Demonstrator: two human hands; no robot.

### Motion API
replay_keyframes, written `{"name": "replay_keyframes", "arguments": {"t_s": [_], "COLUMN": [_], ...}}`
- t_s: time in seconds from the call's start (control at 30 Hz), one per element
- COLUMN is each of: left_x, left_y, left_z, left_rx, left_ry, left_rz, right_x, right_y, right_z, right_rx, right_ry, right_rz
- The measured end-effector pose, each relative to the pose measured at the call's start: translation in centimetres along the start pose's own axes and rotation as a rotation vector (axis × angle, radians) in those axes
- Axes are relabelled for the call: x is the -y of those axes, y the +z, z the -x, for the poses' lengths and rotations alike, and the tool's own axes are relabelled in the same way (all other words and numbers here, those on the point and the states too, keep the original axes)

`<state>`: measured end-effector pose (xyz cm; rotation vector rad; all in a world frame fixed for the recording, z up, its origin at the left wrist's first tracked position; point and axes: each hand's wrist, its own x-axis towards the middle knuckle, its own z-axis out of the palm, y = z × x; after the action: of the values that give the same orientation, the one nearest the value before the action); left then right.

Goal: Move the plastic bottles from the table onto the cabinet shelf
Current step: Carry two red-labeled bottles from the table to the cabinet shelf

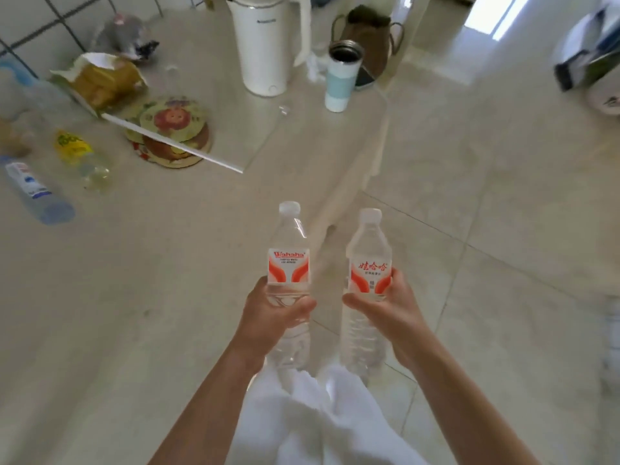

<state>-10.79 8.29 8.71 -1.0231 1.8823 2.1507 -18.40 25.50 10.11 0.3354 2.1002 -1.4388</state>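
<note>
Hands (268, 313) round clear-filled plastic bottles (289, 253)

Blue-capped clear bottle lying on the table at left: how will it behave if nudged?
The clear plastic bottle with a blue cap lies on its side on the beige table, so it probably rolls. It looks nearly empty, likely light. Its thin plastic may dent under a firm grip.

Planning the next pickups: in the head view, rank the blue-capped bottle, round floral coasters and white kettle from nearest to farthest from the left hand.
From the left hand:
1. Round floral coasters, ahead and left.
2. Blue-capped bottle, lying far left.
3. White kettle, at the table's back.
</note>
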Motion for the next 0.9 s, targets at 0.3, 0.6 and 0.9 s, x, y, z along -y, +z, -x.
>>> {"name": "replay_keyframes", "arguments": {"t_s": [0.3,0.6,0.9], "left_x": [1.9,3.7,3.3], "left_y": [16.4,31.5,47.5], "left_z": [3.4,4.9,3.4], "left_rx": [0.233,0.475,0.786], "left_ry": [-0.025,-0.056,-0.018], "left_rz": [-0.158,-0.336,-0.531], "right_x": [-6.6,-13.6,-18.9], "right_y": [-16.0,-28.9,-39.2], "right_z": [3.6,5.8,5.4], "right_rx": [-0.179,-0.437,-0.772], "right_ry": [0.069,0.146,0.248], "right_rz": [-0.211,-0.328,-0.369]}}
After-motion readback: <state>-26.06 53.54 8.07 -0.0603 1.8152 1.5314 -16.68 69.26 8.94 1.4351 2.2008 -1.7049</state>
